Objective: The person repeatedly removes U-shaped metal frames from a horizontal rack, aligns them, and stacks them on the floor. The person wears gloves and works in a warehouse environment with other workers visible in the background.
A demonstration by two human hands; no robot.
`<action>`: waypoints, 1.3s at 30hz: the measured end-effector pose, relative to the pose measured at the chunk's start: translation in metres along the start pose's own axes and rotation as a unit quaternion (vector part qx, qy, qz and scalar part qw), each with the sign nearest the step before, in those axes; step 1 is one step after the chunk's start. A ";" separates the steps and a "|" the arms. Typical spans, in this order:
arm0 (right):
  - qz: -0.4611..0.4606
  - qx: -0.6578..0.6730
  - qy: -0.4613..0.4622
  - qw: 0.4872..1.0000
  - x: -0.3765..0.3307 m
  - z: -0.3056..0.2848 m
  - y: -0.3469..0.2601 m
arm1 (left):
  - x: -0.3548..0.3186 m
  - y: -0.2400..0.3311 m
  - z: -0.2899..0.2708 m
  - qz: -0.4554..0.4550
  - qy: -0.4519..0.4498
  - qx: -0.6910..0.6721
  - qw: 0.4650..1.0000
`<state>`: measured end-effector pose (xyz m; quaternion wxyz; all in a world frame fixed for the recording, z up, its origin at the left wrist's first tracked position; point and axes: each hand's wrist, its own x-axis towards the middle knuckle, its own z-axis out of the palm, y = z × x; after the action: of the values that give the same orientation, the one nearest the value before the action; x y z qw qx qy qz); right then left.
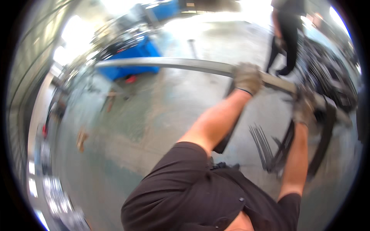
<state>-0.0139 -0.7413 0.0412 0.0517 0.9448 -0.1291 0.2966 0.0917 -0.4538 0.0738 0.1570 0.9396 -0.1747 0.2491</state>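
A long grey metal bar (192, 64) spans the view from the far left to the right side, ahead of my body. My left hand (248, 79), in a brownish work glove, is closed over the bar right of its middle. Farther right, my right hand (303, 109), also gloved and smeared by motion, is closed at the bar; its fingertips are partly hidden. Below the bar, dark metal legs (325, 140) stand close to my right hand. I cannot tell whether the bar rests on them.
Several thin dark rods (259, 148) are between my forearms. A blue bin or cabinet (140, 54) stands beyond the bar's left part. Another person (289, 34) stands at the far right, beside a heap of dark metal parts (327, 73). A brown piece (81, 139) lies on the left floor.
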 end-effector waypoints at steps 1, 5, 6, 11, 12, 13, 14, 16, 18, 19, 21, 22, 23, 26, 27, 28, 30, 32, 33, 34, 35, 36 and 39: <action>0.011 0.009 0.010 1.000 -0.006 -0.013 -0.027 | -0.002 -0.019 0.011 -0.009 0.015 -0.017 1.000; 0.001 0.059 0.082 0.995 -0.056 -0.028 -0.045 | -0.005 -0.022 0.008 -0.016 0.009 0.063 0.998; 0.023 0.084 0.061 0.994 -0.066 -0.036 -0.050 | -0.003 -0.022 0.004 -0.011 -0.009 0.065 0.998; 0.102 0.165 0.067 0.979 -0.190 -0.084 -0.077 | -0.005 -0.022 -0.010 0.038 0.013 0.038 0.998; 0.118 0.166 0.087 0.975 -0.228 -0.087 -0.084 | -0.007 -0.022 -0.014 0.041 0.012 0.035 0.998; 0.132 0.166 0.109 0.971 -0.267 -0.090 -0.092 | -0.007 -0.022 -0.017 0.044 0.012 0.032 0.998; 0.163 0.156 0.091 0.970 -0.308 -0.097 -0.104 | -0.009 -0.023 -0.021 0.050 0.009 0.028 0.998; 0.233 0.135 0.019 0.963 -0.394 -0.104 -0.125 | -0.010 -0.020 -0.026 0.061 0.003 0.018 0.998; 0.355 0.141 -0.138 0.914 -0.482 -0.101 -0.143 | -0.011 -0.019 -0.033 0.065 -0.019 0.007 0.998; 0.427 0.156 -0.236 0.859 -0.512 -0.100 -0.153 | -0.011 -0.019 -0.035 0.065 -0.038 0.006 0.997; 0.574 0.162 -0.371 0.712 -0.527 -0.116 -0.172 | -0.010 -0.024 -0.036 0.066 -0.052 0.011 0.996; 0.585 0.147 -0.402 0.689 -0.544 -0.122 -0.180 | -0.012 -0.027 -0.037 0.085 -0.042 0.008 0.995; 0.590 0.133 -0.434 0.668 -0.569 -0.127 -0.183 | -0.014 -0.032 -0.036 0.099 -0.032 0.008 0.995; 0.553 0.120 -0.506 0.651 -0.673 -0.091 -0.161 | -0.006 -0.044 -0.039 0.101 -0.080 -0.030 0.991; 0.556 0.136 -0.497 0.652 -0.689 -0.081 -0.157 | -0.001 -0.040 -0.049 0.123 -0.125 -0.028 0.984; 0.553 0.152 -0.490 0.656 -0.700 -0.068 -0.149 | 0.002 -0.045 -0.040 0.115 -0.127 -0.048 0.984; 0.561 0.196 -0.457 0.662 -0.701 -0.044 -0.134 | -0.003 -0.041 -0.042 0.133 -0.062 -0.079 0.986; 0.575 0.247 -0.413 0.662 -0.688 -0.026 -0.117 | -0.004 -0.036 -0.042 0.118 -0.088 -0.089 0.985; 0.578 0.276 -0.391 0.660 -0.675 -0.018 -0.110 | -0.007 -0.037 -0.044 0.119 -0.075 -0.095 0.985; 0.584 0.303 -0.371 0.656 -0.664 -0.016 -0.103 | -0.010 -0.036 -0.047 0.123 -0.072 -0.107 0.984; 0.586 0.331 -0.352 0.651 -0.651 -0.010 -0.097 | -0.009 -0.037 -0.051 0.117 -0.078 -0.110 0.984; 0.588 0.362 -0.333 0.643 -0.635 -0.006 -0.092 | -0.010 -0.038 -0.054 0.112 -0.086 -0.117 0.983; 0.620 0.396 -0.285 0.615 -0.599 0.000 -0.086 | -0.011 -0.039 -0.047 0.106 -0.067 -0.126 0.984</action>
<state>-0.4639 -0.5306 -0.3040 -0.5631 0.6057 -0.5621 -0.0040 0.0789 -0.3980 0.0987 0.2344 0.9030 -0.3136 0.1769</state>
